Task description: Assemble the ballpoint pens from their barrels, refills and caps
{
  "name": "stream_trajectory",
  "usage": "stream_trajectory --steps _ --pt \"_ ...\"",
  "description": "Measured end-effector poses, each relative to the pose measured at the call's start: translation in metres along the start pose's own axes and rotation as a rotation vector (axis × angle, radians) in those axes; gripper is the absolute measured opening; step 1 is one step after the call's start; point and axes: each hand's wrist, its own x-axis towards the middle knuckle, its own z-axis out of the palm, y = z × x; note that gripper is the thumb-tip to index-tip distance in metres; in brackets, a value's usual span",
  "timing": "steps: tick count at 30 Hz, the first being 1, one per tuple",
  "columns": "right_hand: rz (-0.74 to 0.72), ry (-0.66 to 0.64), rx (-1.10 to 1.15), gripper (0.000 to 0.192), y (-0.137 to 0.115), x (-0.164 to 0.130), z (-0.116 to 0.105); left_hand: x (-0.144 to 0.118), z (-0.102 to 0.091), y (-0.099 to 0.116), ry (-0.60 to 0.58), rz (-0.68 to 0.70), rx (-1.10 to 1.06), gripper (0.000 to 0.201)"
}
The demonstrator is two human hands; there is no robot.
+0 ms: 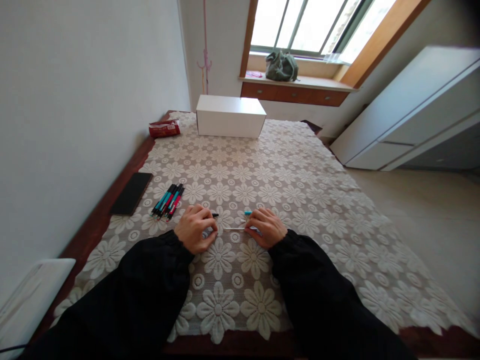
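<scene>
Lace tablecloth (240,172) covers the bench (240,345). Left hand (196,228) and right hand (265,228) pinch a slender white rod (234,229) between them; pens (168,201) lie at left.

Pens (168,200) on tablecloth (245,172) — box (229,122) behind, packet (164,129) left.

daylight from blown-out window (300,22); front of white box (229,124) shaded; wide-angle stretch at edges; upper-right corner dark

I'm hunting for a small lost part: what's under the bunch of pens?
The bunch of pens lies on the floral lace tablecloth, which shows around its edges. Anything directly beneath the bunch is covered and cannot be seen.
</scene>
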Motion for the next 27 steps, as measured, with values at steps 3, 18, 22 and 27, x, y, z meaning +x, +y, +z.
stream_trajectory --steps 3,18,22,27 --pt "0.005 -0.003 0.006 0.018 0.001 -0.001 0.000 0.000 0.000 -0.001 0.002 0.039 -0.003 0.008" --pt "0.275 0.158 -0.157 0.014 0.014 -0.007 -0.001 0.000 0.003 -0.001 -0.004 0.002 -0.043 0.009" --pt "0.367 0.089 -0.182 0.013 0.024 -0.012 0.005 0.000 0.004 -0.001 -0.005 0.013 -0.052 0.010" --pt "0.339 0.027 -0.157 0.015 0.027 -0.013 0.007 0.000 0.002 0.000 0.002 0.005 -0.048 0.011"
